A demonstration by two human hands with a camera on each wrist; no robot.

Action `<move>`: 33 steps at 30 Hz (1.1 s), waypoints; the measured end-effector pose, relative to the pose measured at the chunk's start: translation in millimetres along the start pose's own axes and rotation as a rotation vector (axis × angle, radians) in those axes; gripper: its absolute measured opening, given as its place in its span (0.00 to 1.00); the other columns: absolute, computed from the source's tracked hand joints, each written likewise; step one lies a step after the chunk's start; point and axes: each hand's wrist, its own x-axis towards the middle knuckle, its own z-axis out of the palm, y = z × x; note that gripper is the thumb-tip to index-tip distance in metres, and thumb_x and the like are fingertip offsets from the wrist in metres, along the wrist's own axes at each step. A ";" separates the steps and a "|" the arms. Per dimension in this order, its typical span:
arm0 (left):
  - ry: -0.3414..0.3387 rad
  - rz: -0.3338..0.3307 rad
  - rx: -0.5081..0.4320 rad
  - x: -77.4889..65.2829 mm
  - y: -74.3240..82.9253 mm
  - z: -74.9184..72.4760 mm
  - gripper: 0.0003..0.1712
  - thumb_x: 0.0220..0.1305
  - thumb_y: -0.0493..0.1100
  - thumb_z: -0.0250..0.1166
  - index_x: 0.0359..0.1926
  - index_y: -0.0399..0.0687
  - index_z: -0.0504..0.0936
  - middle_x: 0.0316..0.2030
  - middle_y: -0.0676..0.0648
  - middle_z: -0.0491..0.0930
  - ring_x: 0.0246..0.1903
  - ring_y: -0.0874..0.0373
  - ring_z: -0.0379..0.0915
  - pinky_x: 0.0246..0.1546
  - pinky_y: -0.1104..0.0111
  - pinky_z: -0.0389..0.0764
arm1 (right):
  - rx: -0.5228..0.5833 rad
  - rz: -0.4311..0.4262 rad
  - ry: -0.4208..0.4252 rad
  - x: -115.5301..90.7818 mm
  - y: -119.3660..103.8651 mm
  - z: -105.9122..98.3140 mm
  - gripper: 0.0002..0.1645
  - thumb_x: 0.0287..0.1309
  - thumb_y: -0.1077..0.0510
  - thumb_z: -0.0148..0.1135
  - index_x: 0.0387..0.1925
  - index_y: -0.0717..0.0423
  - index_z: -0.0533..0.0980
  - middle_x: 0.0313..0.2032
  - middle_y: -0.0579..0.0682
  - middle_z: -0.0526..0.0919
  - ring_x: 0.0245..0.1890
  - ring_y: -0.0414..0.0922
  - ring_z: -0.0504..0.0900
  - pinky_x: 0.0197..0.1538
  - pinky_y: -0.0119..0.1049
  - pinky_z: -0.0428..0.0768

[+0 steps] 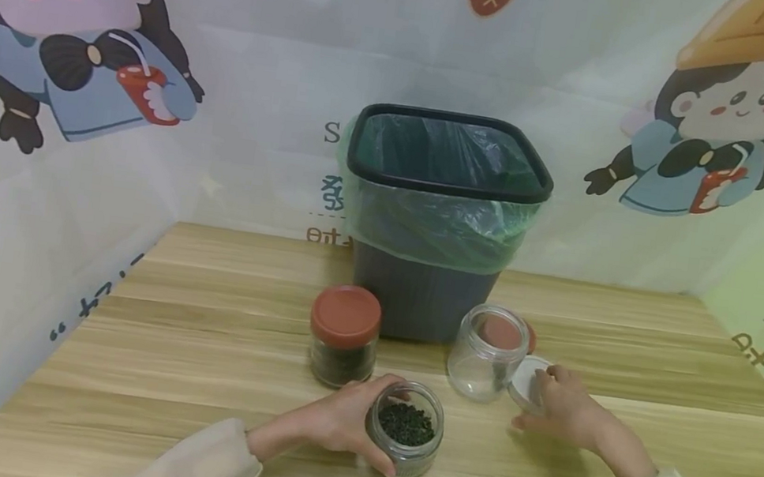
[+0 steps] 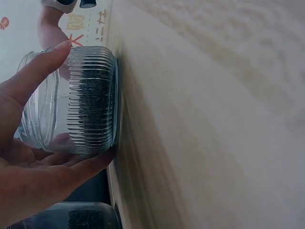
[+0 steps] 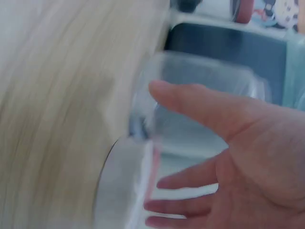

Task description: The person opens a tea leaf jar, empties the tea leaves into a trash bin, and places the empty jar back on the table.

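Observation:
My left hand [image 1: 348,421] curls round an uncapped glass jar [image 1: 405,460] standing on the table, with dark dried leaves [image 1: 406,423] inside. Thumb and fingers lie on opposite sides of its ribbed wall [image 2: 93,100] in the left wrist view. To the right, my right hand [image 1: 565,408] reaches over a white round lid [image 1: 527,384]. Its thumb and fingers are spread apart in the right wrist view, beside the lid [image 3: 121,186] and in front of a clear uncapped jar [image 1: 481,366]. Whether the fingertips touch the lid, I cannot tell.
A dark bin [image 1: 421,295] with a green plastic liner [image 1: 433,229] stands at the back of the table [image 1: 201,312]. In front of it is a red-lidded jar [image 1: 344,329] with dark contents. Behind the clear jar lies a red lid [image 1: 531,338].

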 end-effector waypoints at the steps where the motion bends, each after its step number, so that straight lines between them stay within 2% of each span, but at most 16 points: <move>1: 0.000 -0.001 -0.002 0.0 0.1 0.0 0.48 0.29 0.46 0.78 0.55 0.46 0.65 0.50 0.48 0.74 0.51 0.55 0.68 0.54 0.65 0.65 | 0.016 -0.025 -0.018 -2.7 -3.8 -0.8 0.45 0.40 0.47 0.68 0.48 0.81 0.64 0.46 0.76 0.67 0.46 0.67 0.66 0.46 0.56 0.71; 5: 0.002 0.000 -0.003 -0.1 0.1 0.5 0.48 0.28 0.46 0.78 0.55 0.46 0.65 0.50 0.48 0.74 0.51 0.55 0.68 0.54 0.65 0.66 | 0.063 -0.186 -0.039 -8.8 -16.8 -1.3 0.40 0.43 0.48 0.66 0.47 0.78 0.68 0.45 0.71 0.71 0.47 0.64 0.69 0.48 0.53 0.71; 10: 0.002 0.005 -0.009 -0.3 -0.1 1.0 0.48 0.29 0.45 0.78 0.55 0.46 0.65 0.50 0.47 0.74 0.51 0.54 0.68 0.54 0.66 0.66 | 0.124 -0.314 -0.048 -11.1 -35.7 2.4 0.35 0.45 0.47 0.65 0.46 0.73 0.71 0.43 0.63 0.76 0.44 0.58 0.74 0.46 0.49 0.73; 16: 0.000 -0.006 -0.017 -1.0 1.3 -0.4 0.48 0.29 0.45 0.78 0.55 0.45 0.65 0.50 0.47 0.74 0.50 0.54 0.68 0.53 0.65 0.67 | 0.237 -0.429 -0.060 -4.9 -57.3 17.4 0.46 0.44 0.42 0.65 0.54 0.72 0.63 0.44 0.59 0.76 0.45 0.52 0.75 0.48 0.45 0.74; 20: -0.016 -0.006 -0.023 -0.6 1.0 -1.2 0.49 0.30 0.45 0.78 0.56 0.46 0.64 0.50 0.47 0.72 0.51 0.54 0.68 0.52 0.65 0.67 | 0.331 -0.501 -0.044 2.7 -71.8 28.2 0.51 0.41 0.40 0.66 0.58 0.67 0.59 0.51 0.55 0.73 0.50 0.49 0.73 0.52 0.43 0.71; 24: -0.021 0.011 -0.029 0.1 -0.1 -1.8 0.48 0.30 0.45 0.78 0.56 0.46 0.64 0.51 0.48 0.72 0.51 0.54 0.67 0.53 0.64 0.67 | 0.365 -0.536 0.006 8.1 -81.2 35.1 0.50 0.36 0.40 0.69 0.57 0.61 0.60 0.52 0.53 0.72 0.52 0.46 0.71 0.55 0.41 0.70; 31: 0.006 0.033 -0.007 0.2 -1.6 -1.6 0.47 0.29 0.46 0.78 0.55 0.45 0.66 0.49 0.48 0.73 0.50 0.55 0.69 0.52 0.65 0.67 | 0.388 -0.527 0.063 8.6 -83.8 41.3 0.47 0.32 0.42 0.72 0.52 0.59 0.62 0.48 0.52 0.75 0.48 0.46 0.74 0.52 0.40 0.72; 33: 0.012 0.021 -0.021 0.3 -1.2 -2.0 0.47 0.29 0.48 0.78 0.55 0.47 0.67 0.49 0.49 0.74 0.50 0.56 0.69 0.52 0.65 0.68 | 0.407 -0.522 0.066 8.2 -83.2 41.4 0.46 0.33 0.42 0.72 0.52 0.59 0.62 0.49 0.52 0.74 0.49 0.46 0.74 0.52 0.40 0.72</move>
